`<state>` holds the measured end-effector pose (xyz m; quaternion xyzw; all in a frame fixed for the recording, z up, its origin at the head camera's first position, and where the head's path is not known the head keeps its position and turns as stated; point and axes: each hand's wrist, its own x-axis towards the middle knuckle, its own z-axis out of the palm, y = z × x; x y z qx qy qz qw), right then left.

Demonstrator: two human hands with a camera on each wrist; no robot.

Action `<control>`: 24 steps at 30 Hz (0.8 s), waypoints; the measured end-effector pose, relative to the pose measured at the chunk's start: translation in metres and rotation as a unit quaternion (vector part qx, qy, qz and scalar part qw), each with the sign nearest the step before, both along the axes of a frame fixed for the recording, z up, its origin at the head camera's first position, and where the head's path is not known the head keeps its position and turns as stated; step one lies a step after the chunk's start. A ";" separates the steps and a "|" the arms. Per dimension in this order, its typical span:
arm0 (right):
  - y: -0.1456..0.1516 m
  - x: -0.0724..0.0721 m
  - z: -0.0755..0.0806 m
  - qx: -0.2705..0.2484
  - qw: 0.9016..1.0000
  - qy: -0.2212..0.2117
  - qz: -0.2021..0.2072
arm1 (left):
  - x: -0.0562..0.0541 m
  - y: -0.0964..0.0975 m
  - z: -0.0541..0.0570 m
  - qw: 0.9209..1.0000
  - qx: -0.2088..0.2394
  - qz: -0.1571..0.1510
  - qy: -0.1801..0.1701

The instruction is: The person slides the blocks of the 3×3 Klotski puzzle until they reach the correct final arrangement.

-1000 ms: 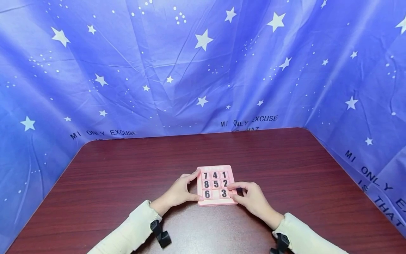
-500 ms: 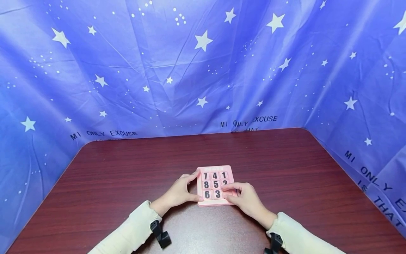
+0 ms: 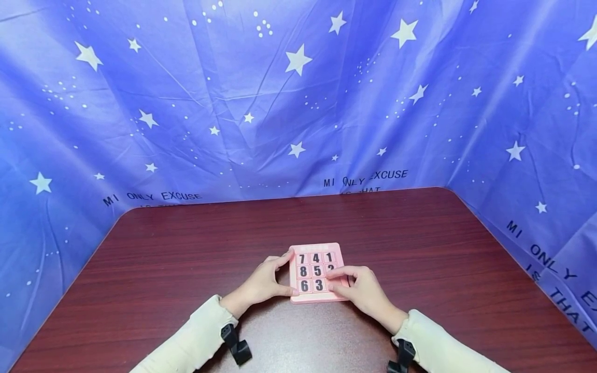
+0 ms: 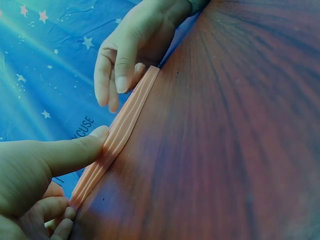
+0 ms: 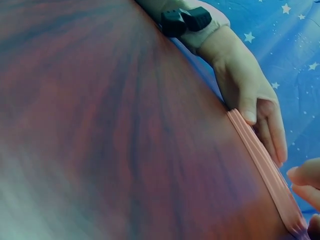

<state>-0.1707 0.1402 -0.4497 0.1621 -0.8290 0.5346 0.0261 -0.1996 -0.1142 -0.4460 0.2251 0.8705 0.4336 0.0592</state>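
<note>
A pink sliding number puzzle [image 3: 313,299] lies flat on the table in the head view. Its tiles read 7 4 1 on top, 8 5 2 in the middle and 6, 3 below; the 2 is partly covered. My left hand [image 3: 261,282] grips the puzzle's left side, thumb at the near corner and index finger at the far one. Over the right side, my right hand [image 3: 366,290] has index finger and thumb just right of the 3 tile [image 3: 319,285], hiding the bottom right slot. The left wrist view shows the puzzle's ridged pink edge [image 4: 120,137] side-on.
The dark red wood-grain table [image 3: 210,233] extends around the puzzle. Behind it and along both sides hangs a blue star-printed cloth [image 3: 233,103]. Each pale sleeve has a black wrist camera, one on the left [image 3: 236,344] and one on the right [image 3: 403,356].
The 3 tile has slid left from the bottom right slot to the bottom middle one. My right hand has shifted left with it, while the left hand has stayed in place.
</note>
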 end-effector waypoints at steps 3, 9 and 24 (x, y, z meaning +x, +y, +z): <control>0.004 -0.004 0.002 0.021 1.000 0.007 -0.014 | 0.000 0.000 -0.001 1.000 -0.001 0.000 0.000; 0.012 -0.013 0.005 0.066 0.997 0.013 -0.027 | 0.001 -0.001 -0.001 1.000 -0.003 0.001 0.000; 0.017 -0.020 0.005 0.086 0.996 0.017 -0.035 | 0.000 -0.001 0.001 1.000 -0.003 0.001 0.001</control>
